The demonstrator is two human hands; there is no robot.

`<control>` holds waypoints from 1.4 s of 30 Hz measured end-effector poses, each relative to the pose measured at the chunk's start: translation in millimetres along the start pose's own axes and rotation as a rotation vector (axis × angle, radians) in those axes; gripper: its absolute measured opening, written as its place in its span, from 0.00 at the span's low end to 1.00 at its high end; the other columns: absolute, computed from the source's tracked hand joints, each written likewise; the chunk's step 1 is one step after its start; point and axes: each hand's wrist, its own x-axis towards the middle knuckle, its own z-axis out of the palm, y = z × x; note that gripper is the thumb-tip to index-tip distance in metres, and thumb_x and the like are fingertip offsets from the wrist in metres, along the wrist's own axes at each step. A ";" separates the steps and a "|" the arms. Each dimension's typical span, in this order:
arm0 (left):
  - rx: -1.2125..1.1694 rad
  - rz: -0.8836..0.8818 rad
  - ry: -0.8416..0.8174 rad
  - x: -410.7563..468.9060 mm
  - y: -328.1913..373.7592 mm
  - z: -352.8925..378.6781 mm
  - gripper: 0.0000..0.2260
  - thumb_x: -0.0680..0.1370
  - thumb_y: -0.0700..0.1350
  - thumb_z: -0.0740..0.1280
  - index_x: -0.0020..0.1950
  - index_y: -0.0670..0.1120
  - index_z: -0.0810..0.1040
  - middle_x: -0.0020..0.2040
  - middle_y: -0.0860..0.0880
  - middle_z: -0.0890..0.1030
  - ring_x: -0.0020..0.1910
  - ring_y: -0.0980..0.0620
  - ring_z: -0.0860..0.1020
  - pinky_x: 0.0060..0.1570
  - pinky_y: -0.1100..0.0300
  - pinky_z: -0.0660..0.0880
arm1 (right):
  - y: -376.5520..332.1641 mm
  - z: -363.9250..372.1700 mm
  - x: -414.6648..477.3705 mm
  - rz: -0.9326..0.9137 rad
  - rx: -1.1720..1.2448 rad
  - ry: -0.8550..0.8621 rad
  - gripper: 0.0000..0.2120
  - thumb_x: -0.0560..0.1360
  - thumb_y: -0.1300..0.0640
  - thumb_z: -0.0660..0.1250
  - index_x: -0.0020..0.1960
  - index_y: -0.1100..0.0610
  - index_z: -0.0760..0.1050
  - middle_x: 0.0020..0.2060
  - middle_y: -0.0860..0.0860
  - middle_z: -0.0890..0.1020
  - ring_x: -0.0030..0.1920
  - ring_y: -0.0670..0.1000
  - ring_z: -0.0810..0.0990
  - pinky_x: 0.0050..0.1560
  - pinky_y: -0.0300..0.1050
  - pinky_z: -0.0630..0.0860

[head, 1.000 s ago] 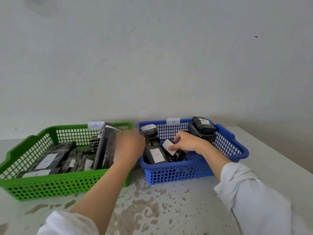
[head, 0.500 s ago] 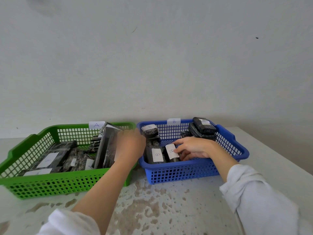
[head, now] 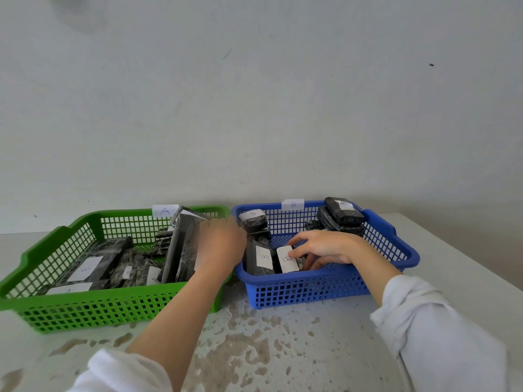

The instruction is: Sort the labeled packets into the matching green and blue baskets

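Observation:
A green basket (head: 119, 309) tagged A (head: 165, 211) stands on the left and holds several black packets with white labels. A blue basket (head: 311, 290) tagged B (head: 293, 204) stands right beside it. My left hand (head: 220, 246) is at the green basket's right end and grips a tall black packet (head: 183, 244) that stands on edge; its fingers are hidden behind the hand. My right hand (head: 322, 248) is inside the blue basket, fingers curled round a black packet labelled B (head: 287, 259). That packet stands against the front wall, next to another labelled packet (head: 261, 257).
More B packets are stacked at the blue basket's back right (head: 341, 215) and back left (head: 253, 219). The baskets sit on a white, stained table (head: 254, 349) against a plain wall. The table's right edge runs close behind the blue basket.
My right hand brought the B packet from the basket's middle toward the front wall and stood it upright beside the other packet. My left hand has stayed on the tall packet.

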 end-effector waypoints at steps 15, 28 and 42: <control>-0.006 0.106 0.145 -7.7 -19.3 -24.0 0.16 0.81 0.49 0.52 0.52 0.46 0.79 0.52 0.48 0.81 0.57 0.46 0.75 0.56 0.52 0.67 | -57.1 46.1 15.3 -0.534 -0.161 0.365 0.06 0.75 0.52 0.68 0.52 0.49 0.79 0.46 0.41 0.81 0.49 0.42 0.77 0.42 0.32 0.69; 0.148 -0.157 0.031 -30.8 -257.6 -89.6 0.16 0.79 0.51 0.57 0.63 0.46 0.73 0.58 0.47 0.76 0.57 0.47 0.74 0.57 0.50 0.69 | -189.5 183.3 53.8 -0.902 -0.826 0.405 0.10 0.76 0.53 0.63 0.54 0.54 0.77 0.51 0.51 0.79 0.56 0.52 0.72 0.53 0.48 0.70; -0.229 -0.308 0.135 -48.4 -296.9 -57.8 0.16 0.79 0.40 0.57 0.66 0.46 0.72 0.51 0.44 0.80 0.47 0.43 0.78 0.43 0.53 0.73 | -233.0 287.1 139.0 -0.208 -0.625 0.060 0.37 0.74 0.43 0.67 0.72 0.65 0.59 0.67 0.58 0.72 0.61 0.58 0.75 0.58 0.48 0.72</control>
